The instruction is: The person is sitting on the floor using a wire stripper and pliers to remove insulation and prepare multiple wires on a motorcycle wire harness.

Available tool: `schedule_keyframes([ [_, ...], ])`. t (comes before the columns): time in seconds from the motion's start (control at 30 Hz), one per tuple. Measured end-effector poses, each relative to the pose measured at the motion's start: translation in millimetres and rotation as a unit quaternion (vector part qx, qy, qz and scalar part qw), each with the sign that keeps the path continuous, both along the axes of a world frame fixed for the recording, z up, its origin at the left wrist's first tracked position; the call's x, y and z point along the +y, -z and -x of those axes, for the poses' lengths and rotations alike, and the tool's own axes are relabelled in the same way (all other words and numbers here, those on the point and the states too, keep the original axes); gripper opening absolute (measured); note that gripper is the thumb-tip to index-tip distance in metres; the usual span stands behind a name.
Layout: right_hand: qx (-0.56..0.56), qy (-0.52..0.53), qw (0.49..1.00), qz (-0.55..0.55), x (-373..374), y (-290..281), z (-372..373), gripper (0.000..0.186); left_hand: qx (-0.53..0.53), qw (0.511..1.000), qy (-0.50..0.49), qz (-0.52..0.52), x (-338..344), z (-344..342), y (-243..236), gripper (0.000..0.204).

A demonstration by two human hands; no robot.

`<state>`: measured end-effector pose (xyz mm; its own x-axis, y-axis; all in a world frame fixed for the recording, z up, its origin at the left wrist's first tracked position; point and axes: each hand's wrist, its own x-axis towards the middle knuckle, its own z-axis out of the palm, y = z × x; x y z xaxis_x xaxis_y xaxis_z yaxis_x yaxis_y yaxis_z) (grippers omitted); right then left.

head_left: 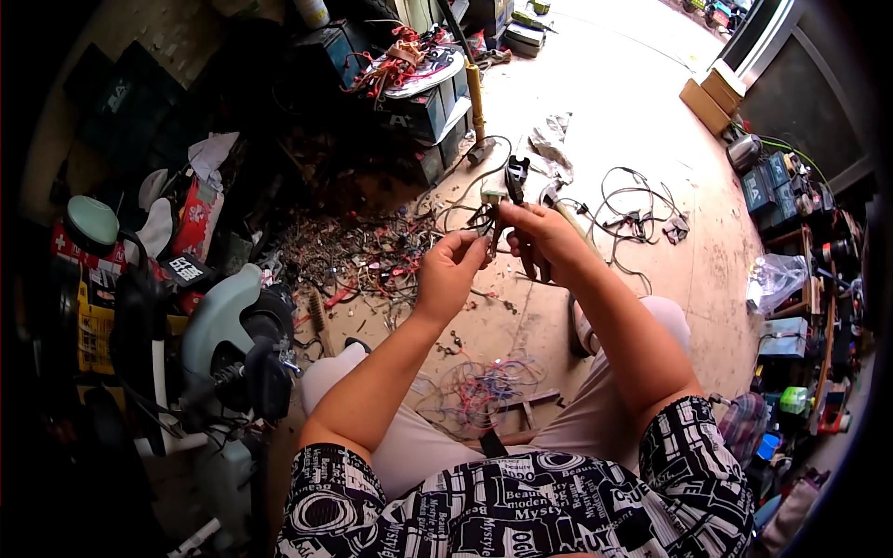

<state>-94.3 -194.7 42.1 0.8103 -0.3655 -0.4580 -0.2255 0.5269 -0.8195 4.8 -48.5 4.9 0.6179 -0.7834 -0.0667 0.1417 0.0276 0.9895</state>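
Note:
My left hand (449,272) is closed in a pinch, thumb and forefinger together on the thin dark wires. My right hand (551,240) is wrapped round a pair of pliers; their dark handles (532,264) show below its fingers. The jaws lie close to the left fingertips, and whether they bite on a wire is too small to tell. Just beyond the right hand is a black plug connector (517,173), with a small pale block (493,192) beside it. Dark cable (465,177) loops out from there to the left.
Loose connectors and wire scraps (358,256) are heaped on the floor at left. A tangle of coloured wires (484,386) lies between my legs. Black cables (633,219) coil at right. Batteries (423,116) stand stacked beyond the heap, and a grey-green scooter (219,321) stands at left.

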Motion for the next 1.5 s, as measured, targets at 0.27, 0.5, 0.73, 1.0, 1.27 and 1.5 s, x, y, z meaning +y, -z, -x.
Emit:
schedule_keyframes([
  [0.27, 0.016, -0.026, 0.998, 0.055, -9.3, 4.7, 0.1, 0.029, -0.213, 0.973, 0.003, -0.093, 13.6, -1.3, -1.0, 0.013],
  [0.5, 0.058, -0.063, 0.984, 0.158, -7.3, 24.3, -1.9, 0.036, -0.124, 0.986, -0.025, -0.108, 16.5, -6.1, -0.1, 0.02],
  [0.73, 0.081, -0.064, 0.979, 0.174, 8.0, 14.4, -5.3, 0.041, -0.128, 0.976, 0.093, -0.153, 12.8, -11.1, 1.9, 0.022],
  [1.0, 0.054, -0.091, 0.961, 0.255, 8.8, 25.3, -6.8, 0.04, -0.15, 0.968, 0.111, -0.167, 10.2, -9.4, 8.6, 0.027],
  [1.27, 0.108, -0.017, 0.953, 0.284, -9.3, 43.8, -13.4, 0.047, -0.187, 0.975, 0.07, -0.095, 12.6, 6.4, -3.6, 0.035],
  [1.5, 0.059, 0.107, 0.976, 0.18, -71.0, 11.8, 15.7, 0.04, 0.044, 0.996, 0.046, -0.063, 38.9, -0.8, -3.6, 0.022],
])
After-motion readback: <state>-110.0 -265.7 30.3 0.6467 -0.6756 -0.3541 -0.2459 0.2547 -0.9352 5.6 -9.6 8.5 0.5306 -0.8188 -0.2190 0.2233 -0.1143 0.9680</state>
